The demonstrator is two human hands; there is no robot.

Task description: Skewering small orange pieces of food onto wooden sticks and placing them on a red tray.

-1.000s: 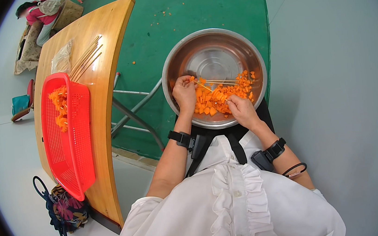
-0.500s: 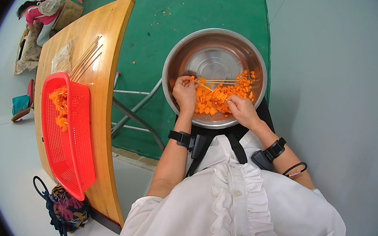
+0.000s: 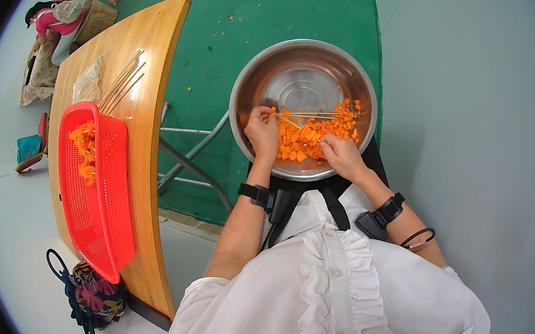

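Orange-threaded skewer point(image 3: 288, 121) between both hands point(image 3: 262, 133) point(image 3: 344, 158)

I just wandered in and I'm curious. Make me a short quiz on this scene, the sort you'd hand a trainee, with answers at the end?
1. True or false: the basket rests on the table.
2. Which of these lies in the bowl?
A) a floral bag
B) orange pieces
C) a chair
3. Fill in the blank: the left hand and right hand hold a ____ between them, with some pieces threaded on it.

Key:
1. True
2. B
3. skewer
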